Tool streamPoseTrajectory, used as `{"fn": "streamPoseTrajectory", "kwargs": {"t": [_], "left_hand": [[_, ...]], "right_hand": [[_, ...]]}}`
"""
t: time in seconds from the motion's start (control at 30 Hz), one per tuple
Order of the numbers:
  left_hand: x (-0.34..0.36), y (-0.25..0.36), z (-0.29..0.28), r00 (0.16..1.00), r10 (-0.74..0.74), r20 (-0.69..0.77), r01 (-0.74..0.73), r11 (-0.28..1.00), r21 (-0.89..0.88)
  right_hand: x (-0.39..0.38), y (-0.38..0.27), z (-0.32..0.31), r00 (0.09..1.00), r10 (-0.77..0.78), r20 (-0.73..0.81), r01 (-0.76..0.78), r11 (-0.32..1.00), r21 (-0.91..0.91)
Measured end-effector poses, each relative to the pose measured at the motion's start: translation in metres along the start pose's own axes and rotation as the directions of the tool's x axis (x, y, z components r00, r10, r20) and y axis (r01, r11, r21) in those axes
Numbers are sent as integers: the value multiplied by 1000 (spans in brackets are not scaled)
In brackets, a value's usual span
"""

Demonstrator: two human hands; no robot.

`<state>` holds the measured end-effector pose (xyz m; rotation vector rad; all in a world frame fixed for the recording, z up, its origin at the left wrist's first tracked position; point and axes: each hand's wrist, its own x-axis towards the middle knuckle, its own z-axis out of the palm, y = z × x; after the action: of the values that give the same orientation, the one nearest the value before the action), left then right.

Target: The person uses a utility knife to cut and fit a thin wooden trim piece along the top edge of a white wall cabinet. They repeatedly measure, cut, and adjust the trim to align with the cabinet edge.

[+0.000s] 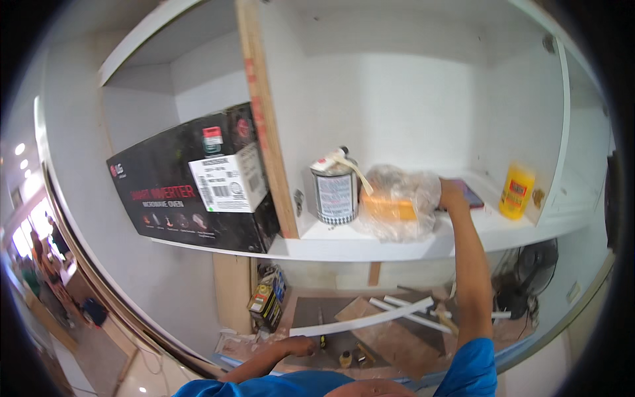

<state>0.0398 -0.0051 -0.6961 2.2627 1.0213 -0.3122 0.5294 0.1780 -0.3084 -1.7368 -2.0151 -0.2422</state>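
Observation:
My right hand reaches onto the white shelf, between a clear plastic bag around something orange and a phone lying flat. Its fingers are mostly hidden, so what they grip does not show. Lower down, my left hand is closed, just under the left end of a long white strip; whether it holds anything cannot be made out. Right beside it is a slim tool with a yellow and black handle, seemingly a screwdriver.
A paint can with a brush across its top and a yellow bottle stand on the shelf. A black microwave box fills the left compartment. Below are more white strips, a small bottle and a black fan.

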Motion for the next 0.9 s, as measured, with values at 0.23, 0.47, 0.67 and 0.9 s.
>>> {"fn": "streamPoseTrajectory", "kwargs": {"t": [0.23,0.47,0.67,0.9], "left_hand": [[-12,0,-12,995,-29,-100,31,999,22],[5,-17,0,969,82,-231,-89,996,-19],[29,3,-4,974,70,-218,-67,998,21],[-5,99,-55,949,113,-296,-73,987,145]], "right_hand": [[20,-5,21,982,168,-86,-160,982,98],[13,-16,24,982,151,-114,-139,984,110],[17,-4,34,995,-14,-99,25,994,110],[40,18,-34,982,-128,-138,145,983,113]]}}
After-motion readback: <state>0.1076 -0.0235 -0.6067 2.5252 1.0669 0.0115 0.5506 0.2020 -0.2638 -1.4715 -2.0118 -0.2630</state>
